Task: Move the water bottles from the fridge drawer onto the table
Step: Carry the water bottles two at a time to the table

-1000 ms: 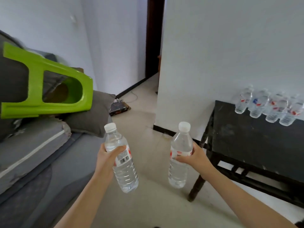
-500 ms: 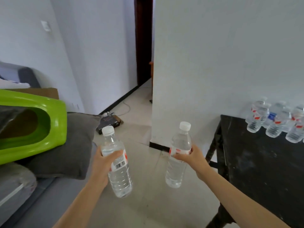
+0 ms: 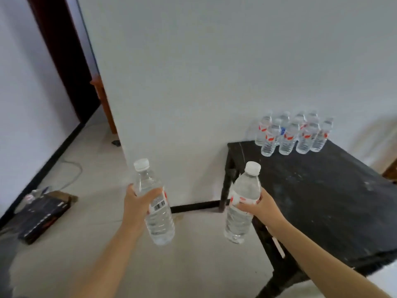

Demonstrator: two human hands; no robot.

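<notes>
We have swung round toward the surface [image 3: 322,201]. A second ago it lay well off to the right of our right grip [image 3: 262,209]; now its near corner sits just behind that grip. Nothing has changed in the hold: the left grip [image 3: 137,203] is curled round the middle of the left bottle [image 3: 160,224], and the right grip is wrapped round the label of the right bottle [image 3: 247,186]. Both bottles are capped and near upright, and both hang over the floor, not yet above the surface. The standing bottles [image 3: 287,136] wait ahead and right of the right grip. We judge the carry nearly done; setting down comes next.
</notes>
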